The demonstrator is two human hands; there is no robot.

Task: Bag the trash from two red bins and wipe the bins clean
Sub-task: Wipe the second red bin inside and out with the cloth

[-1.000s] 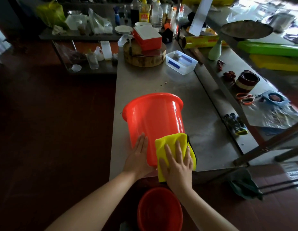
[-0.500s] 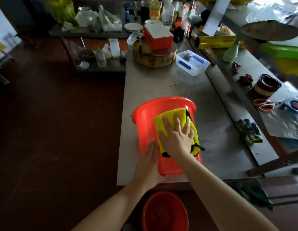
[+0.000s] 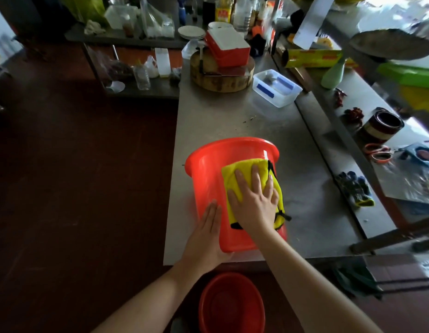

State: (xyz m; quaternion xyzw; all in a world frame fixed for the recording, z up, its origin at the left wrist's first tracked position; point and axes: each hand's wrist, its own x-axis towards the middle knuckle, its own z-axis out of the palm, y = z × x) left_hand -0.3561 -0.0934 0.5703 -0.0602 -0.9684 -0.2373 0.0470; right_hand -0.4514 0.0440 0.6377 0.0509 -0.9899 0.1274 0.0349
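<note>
The right hand [image 3: 254, 203], fingers flat and spread, has pushed the yellow cloth [image 3: 244, 169] rimward along the red bin [image 3: 208, 169] lying sideways on the steel table [image 3: 232, 116], the flat left hand [image 3: 206, 236] bracing it; best to overlap strokes, rolling the bin between passes.

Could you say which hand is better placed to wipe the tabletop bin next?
Probably the right hand: it presses the yellow cloth flat on the bin, while the left hand steadies it.

Both arms reach forward. The left hand [image 3: 206, 236] lies flat, fingers straight together; the right hand [image 3: 255, 205] spreads palm-down.
</note>
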